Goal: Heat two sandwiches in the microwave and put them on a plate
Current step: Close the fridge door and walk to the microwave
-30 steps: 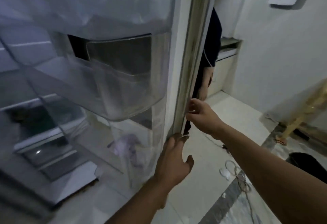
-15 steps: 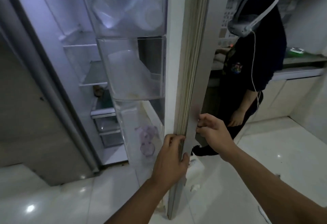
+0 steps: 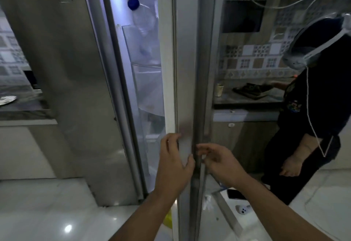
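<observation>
The tall fridge door (image 3: 187,88) stands edge-on in the middle, only a narrow gap from shut. Through the gap I see lit door shelves (image 3: 148,92) and a clear bottle with a blue cap (image 3: 133,3). My left hand (image 3: 173,162) lies against the door's edge, fingers pointing up and thumb on the outer face. My right hand (image 3: 221,161) is just right of it, fingers loosely bent and touching the door's handle groove, blurred. No sandwich or microwave is in view.
A person in dark clothes with a headset (image 3: 315,107) stands close on the right at a counter (image 3: 247,98). A dark wall recess (image 3: 243,16) is above it. A plate-like dish (image 3: 7,100) sits on the left counter. A phone (image 3: 235,194) and a plug (image 3: 243,209) lie on the floor.
The fridge door has swung far toward shut, so the open interior has narrowed to a slit. Both hands stayed on the door's edge; the right hand's grip has loosened.
</observation>
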